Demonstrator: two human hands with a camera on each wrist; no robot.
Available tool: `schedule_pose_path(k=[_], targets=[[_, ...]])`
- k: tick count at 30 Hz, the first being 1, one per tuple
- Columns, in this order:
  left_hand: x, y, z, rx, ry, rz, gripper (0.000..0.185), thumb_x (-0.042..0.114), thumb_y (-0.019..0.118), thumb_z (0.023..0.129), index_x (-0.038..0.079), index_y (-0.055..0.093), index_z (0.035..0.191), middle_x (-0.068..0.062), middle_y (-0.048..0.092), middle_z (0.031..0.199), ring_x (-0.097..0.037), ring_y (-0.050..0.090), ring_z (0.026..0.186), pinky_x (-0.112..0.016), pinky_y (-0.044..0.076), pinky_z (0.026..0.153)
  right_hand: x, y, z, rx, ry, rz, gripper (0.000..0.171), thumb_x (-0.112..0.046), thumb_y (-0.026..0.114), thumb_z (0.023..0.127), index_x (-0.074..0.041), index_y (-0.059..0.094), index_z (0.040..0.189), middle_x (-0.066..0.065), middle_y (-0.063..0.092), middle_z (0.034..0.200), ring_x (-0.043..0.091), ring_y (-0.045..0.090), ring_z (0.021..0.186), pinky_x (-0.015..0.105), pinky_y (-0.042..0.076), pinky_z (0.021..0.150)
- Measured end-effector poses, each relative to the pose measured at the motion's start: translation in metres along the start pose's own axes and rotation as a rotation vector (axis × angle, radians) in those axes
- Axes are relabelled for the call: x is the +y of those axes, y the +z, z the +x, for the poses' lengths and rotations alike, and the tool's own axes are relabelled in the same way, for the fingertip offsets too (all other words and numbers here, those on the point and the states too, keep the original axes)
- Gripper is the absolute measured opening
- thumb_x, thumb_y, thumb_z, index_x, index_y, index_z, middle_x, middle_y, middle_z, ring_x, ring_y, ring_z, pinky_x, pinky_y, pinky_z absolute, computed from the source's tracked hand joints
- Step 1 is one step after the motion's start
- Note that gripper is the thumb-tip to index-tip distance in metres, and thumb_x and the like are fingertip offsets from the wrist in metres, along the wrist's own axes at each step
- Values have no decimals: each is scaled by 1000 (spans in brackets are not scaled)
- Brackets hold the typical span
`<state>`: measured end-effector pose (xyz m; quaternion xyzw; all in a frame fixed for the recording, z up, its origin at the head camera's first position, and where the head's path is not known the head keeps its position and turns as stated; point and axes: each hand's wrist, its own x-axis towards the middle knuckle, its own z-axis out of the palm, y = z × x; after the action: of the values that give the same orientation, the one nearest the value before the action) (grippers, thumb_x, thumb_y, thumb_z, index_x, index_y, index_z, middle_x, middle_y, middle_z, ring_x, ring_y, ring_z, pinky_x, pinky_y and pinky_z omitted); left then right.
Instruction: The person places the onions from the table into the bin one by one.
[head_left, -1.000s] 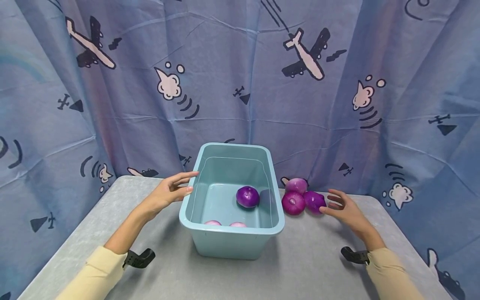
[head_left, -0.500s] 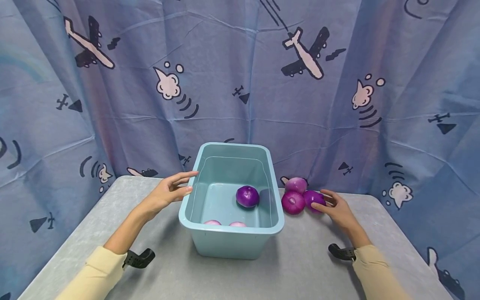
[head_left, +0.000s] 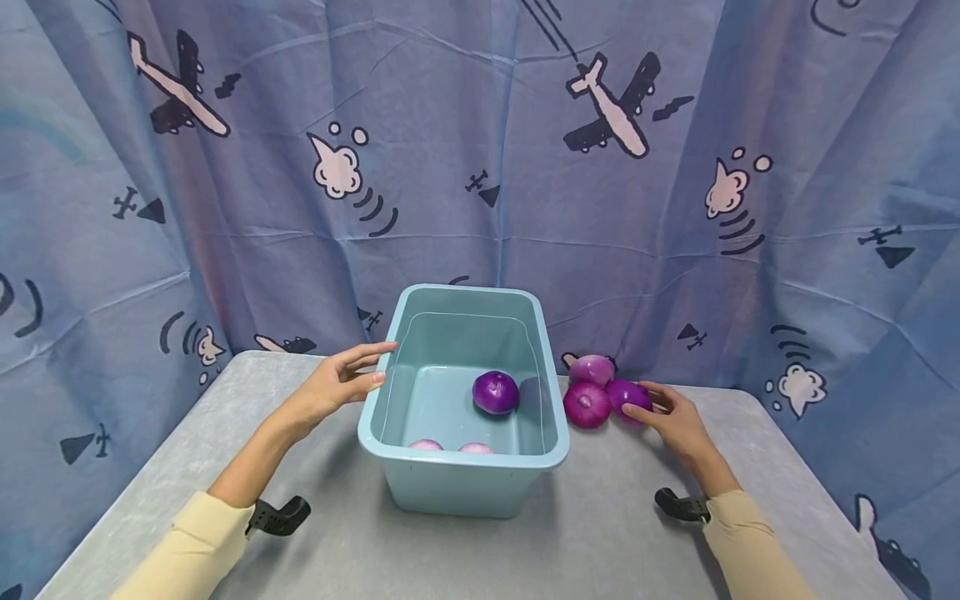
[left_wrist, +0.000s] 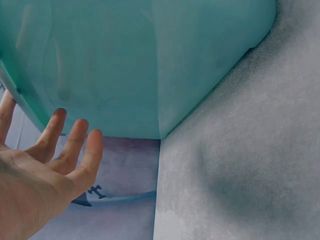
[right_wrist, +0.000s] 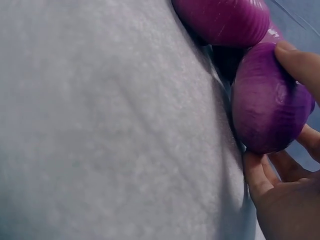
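Now, glossy purple onion point(head_left: 628, 395), rt hand point(head_left: 678, 422) fingers point(right_wrist: 295, 62) curled round it

Head view: looks forward and down from above the near edge of the table point(head_left: 600, 533), taking in the blue bin point(head_left: 465, 483), both forearms and the printed curtain point(head_left: 480, 167) behind.
Left wrist view: low beside the left hand point(left_wrist: 35, 185), facing the bin's outer wall point(left_wrist: 150, 65) from very close, with the table running off to the right.
Right wrist view: almost at table level, pressed close to the right hand point(right_wrist: 290, 205) and the onion point(right_wrist: 267, 110) its fingers point(right_wrist: 300, 62) curl round; probably a second onion point(right_wrist: 225, 20) at the top edge.
Shared: head and left wrist both show the bin's left wall; head and right wrist both show the onions point(head_left: 607, 400) right of the bin.
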<state>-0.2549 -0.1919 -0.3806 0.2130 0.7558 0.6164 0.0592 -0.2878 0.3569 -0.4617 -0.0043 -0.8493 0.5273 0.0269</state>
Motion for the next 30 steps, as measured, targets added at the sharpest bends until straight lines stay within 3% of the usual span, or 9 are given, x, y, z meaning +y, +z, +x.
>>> schedule_pose_path(k=[3,5,7,11,13,22,30], targets=[[-1,0,0,1,0,6,53,24,68,100,17,52,150,-17,46,150,-31,56,125,-53,47,97,0,-2,0,8,-9,-7,79,-29,78,93,6,39,151,33,38,149,47,40,135,29,44,98],[-1,0,0,1,3,4,53,24,68,100,17,53,150,-17,46,149,-31,56,125,-53,48,97,-1,-3,0,18,-10,-25,80,-31,79,92,5,39,151,32,40,149,46,42,134,23,44,92],[-1,0,1,1,4,-2,53,23,68,100,17,53,150,-17,47,148,-31,57,124,-52,48,97,-2,-5,-1,26,-6,-45,82,-35,78,92,5,39,151,32,39,149,46,41,135,28,44,96],[-1,0,1,-1,5,-10,53,23,68,100,15,52,150,-17,48,147,-30,58,122,-50,50,95,-5,-10,-4,35,6,-54,85,-39,78,92,3,37,153,33,37,151,48,37,137,52,38,107],[0,0,1,-1,4,-11,53,23,69,100,15,52,150,-18,48,148,-30,58,122,-50,50,95,-6,-12,-6,37,12,-57,85,-40,77,92,3,37,153,33,35,152,49,35,138,58,35,108],[0,1,-1,5,5,-1,54,23,69,100,14,52,150,-17,49,147,-30,57,123,-50,49,96,-12,-21,-16,40,38,-50,89,-45,75,93,3,33,155,33,31,153,50,31,138,61,34,108],[-1,0,1,-2,14,-9,54,21,69,100,12,51,150,-18,50,146,-30,58,121,-48,51,94,-21,-29,-24,31,12,-81,85,-45,71,96,1,33,155,30,35,152,46,38,135,57,39,106]])
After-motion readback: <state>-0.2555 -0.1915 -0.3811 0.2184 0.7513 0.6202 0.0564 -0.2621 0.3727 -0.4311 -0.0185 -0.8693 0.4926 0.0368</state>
